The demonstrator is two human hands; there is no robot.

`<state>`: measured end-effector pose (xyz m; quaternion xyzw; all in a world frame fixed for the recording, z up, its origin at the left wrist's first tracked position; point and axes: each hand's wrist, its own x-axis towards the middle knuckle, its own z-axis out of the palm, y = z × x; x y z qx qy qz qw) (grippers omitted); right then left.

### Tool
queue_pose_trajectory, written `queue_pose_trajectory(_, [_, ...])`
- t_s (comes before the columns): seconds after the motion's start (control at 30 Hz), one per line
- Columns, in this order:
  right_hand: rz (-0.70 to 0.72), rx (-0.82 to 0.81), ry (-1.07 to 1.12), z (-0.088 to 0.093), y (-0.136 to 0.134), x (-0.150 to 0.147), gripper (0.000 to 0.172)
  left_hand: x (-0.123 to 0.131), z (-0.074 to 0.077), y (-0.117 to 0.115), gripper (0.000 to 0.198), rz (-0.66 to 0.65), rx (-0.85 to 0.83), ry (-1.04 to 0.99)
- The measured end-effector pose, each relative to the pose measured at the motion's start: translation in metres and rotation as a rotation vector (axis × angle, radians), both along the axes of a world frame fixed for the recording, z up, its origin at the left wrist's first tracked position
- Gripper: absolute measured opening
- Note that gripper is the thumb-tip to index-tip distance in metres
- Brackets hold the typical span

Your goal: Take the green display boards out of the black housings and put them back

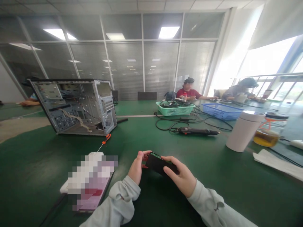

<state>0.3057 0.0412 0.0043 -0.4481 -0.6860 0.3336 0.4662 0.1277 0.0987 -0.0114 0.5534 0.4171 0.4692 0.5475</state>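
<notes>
Left hand (136, 167) and right hand (181, 175) grip a black module (157, 164) — partly hidden by fingers.

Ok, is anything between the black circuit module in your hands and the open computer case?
Nothing visible: from the black circuit module, the green tabletop runs unbroken to the open computer case. An orange-handled tool lies by the case, left of that line.
</notes>
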Motion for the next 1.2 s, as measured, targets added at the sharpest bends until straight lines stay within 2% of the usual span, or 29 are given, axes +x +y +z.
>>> queue_pose_trajectory(0.07, [0.090,-0.455,0.292,-0.003,0.002,-0.002,0.047,0.001,0.003,-0.002,0.064,-0.021,-0.022,0.006])
queue_pose_trajectory(0.13, [0.175,-0.742,0.420,-0.004,0.004,-0.001,0.047,0.003,0.006,-0.005,0.068,-0.074,-0.044,0.031])
queue_pose_trajectory(0.2, [0.254,-0.941,0.525,0.000,0.002,0.000,0.043,0.004,0.009,-0.007,0.071,-0.131,-0.061,0.073])
queue_pose_trajectory(0.27, [0.352,-1.139,0.728,0.005,-0.001,0.002,0.047,0.005,0.011,-0.009,0.073,-0.154,-0.069,0.118])
queue_pose_trajectory(0.33, [0.426,-1.220,0.901,0.009,-0.004,0.002,0.051,0.005,0.012,-0.009,0.076,-0.162,-0.075,0.148])
queue_pose_trajectory(0.4, [0.411,-1.130,0.852,0.009,-0.005,0.002,0.050,0.005,0.012,-0.007,0.077,-0.180,-0.077,0.156])
queue_pose_trajectory(0.5, [0.252,-0.824,0.545,0.006,-0.003,0.003,0.043,0.004,0.014,-0.007,0.072,-0.185,-0.065,0.152])
queue_pose_trajectory(0.6, [0.098,-0.372,0.275,0.006,-0.004,0.005,0.034,0.004,0.018,-0.010,0.057,-0.146,0.041,0.213])
queue_pose_trajectory(0.67, [0.038,-0.012,-0.007,0.009,-0.008,0.008,0.028,0.004,0.020,-0.014,0.040,-0.157,0.178,0.280])
queue_pose_trajectory(0.73, [0.007,0.260,-0.290,0.013,-0.012,0.010,0.030,0.003,0.022,-0.017,0.036,-0.195,0.249,0.298])
queue_pose_trajectory(0.8, [0.005,0.330,-0.420,0.018,-0.014,0.013,0.037,0.002,0.023,-0.019,0.036,-0.204,0.278,0.306])
queue_pose_trajectory(0.9, [0.008,0.354,-0.489,0.022,-0.012,0.016,0.047,0.002,0.025,-0.019,0.034,-0.197,0.284,0.295])
queue_pose_trajectory(1.2, [0.000,0.367,-0.495,0.022,-0.007,0.027,0.048,0.001,0.028,-0.015,0.030,-0.177,0.256,0.318])
